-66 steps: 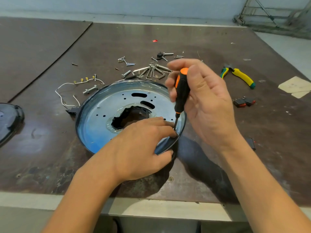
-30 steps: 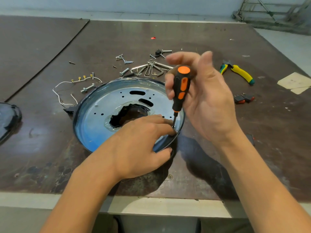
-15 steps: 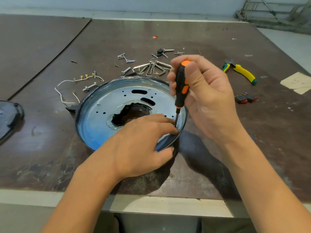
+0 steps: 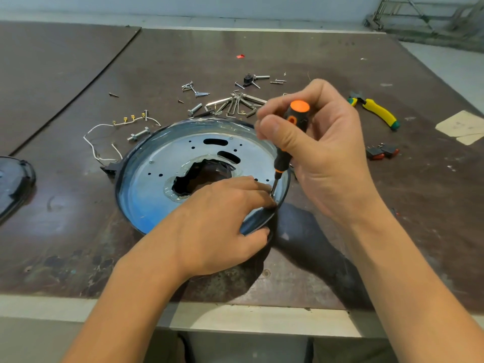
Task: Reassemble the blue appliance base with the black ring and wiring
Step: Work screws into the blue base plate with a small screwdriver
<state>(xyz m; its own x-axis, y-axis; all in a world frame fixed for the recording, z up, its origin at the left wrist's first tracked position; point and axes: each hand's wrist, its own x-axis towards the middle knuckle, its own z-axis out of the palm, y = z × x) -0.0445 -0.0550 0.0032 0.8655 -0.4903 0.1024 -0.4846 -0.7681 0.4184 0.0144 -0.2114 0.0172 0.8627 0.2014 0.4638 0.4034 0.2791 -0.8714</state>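
The person's bare left hand (image 4: 222,226) and bare right hand (image 4: 327,158) carry only their own creases: wrinkled knuckles, faint tendon ridges across the backs, fingernails cut short. The bare left forearm (image 4: 125,305) at near left and the bare right forearm (image 4: 408,279) at near right stay uncovered to the near edge of view. Between them, low down, lies a strip of dark grey cloth (image 4: 243,349); whether it is clothing cannot be told.
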